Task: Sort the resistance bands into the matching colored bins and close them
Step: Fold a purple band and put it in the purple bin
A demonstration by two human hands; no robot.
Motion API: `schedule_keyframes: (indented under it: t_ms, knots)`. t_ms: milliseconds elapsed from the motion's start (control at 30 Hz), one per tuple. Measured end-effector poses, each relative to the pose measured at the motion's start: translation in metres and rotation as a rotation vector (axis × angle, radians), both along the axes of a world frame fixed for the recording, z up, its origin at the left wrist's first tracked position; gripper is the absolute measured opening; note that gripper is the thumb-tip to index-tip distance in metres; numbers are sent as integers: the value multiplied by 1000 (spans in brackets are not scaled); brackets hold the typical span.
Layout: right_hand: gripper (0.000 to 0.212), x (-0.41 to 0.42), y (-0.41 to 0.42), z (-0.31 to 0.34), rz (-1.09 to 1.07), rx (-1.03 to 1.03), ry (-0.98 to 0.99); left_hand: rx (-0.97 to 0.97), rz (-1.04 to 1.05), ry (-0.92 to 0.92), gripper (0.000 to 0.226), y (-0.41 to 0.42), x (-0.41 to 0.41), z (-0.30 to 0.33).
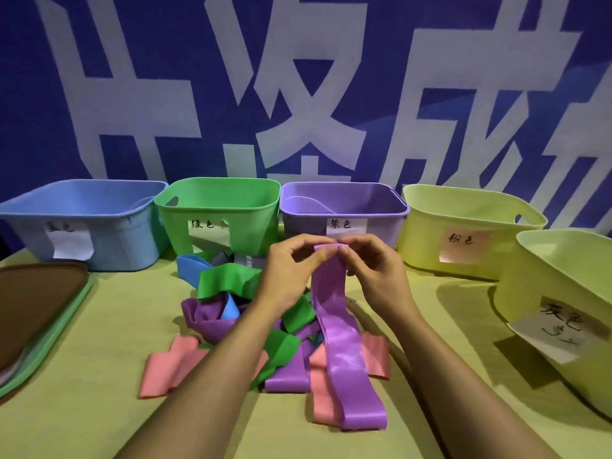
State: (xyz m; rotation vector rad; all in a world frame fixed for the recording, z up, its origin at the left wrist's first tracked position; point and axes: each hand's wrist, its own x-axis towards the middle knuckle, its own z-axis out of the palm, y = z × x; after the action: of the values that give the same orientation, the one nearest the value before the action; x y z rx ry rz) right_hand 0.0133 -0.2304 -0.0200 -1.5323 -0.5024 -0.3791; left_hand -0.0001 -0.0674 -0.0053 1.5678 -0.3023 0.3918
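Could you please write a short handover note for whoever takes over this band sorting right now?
Left hand and right hand: both pinch the top end of one purple band, lifted in front of the purple bin; its lower end trails on the table.
Pile: green, purple, blue and pink bands lie mixed on the table before the bins.
Bins: blue bin, green bin, purple bin and two pale yellow bins, all open. Lids are stacked at left.
Done: a band seems to lie in the purple bin.
Left: sort the pile, close every bin.

Purple band (334, 313) hangs before open purple bin (344, 212).
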Motion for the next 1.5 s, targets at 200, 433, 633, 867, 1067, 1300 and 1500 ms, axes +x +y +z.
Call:
schedule_keyframes:
  t_ms: [200,433,633,867,1067,1300,1500]
  knots:
    - [10,-3,2,-2,-30,-4,6,50,-22,30,29,7,-4,-8]
    - [11,-6,2,-2,-65,-44,-9,26,-1,55,26,7,-5,-13]
    - [10,-10,3,-2,-62,-50,-19,29,31,26,28,6,-5,-13]
    - [18,-13,5,1,-72,7,88,19,14,-4,33,4,-7,-12]
    - [12,-12,6,-1,-26,28,92,5,21,20,31,5,-5,-14]
    - [9,-9,7,-5,-8,37,115,17,-8,42,32,7,-2,-17]
    - [11,-8,6,-5,-8,36,120,35,-85,58,32,7,-1,-19]
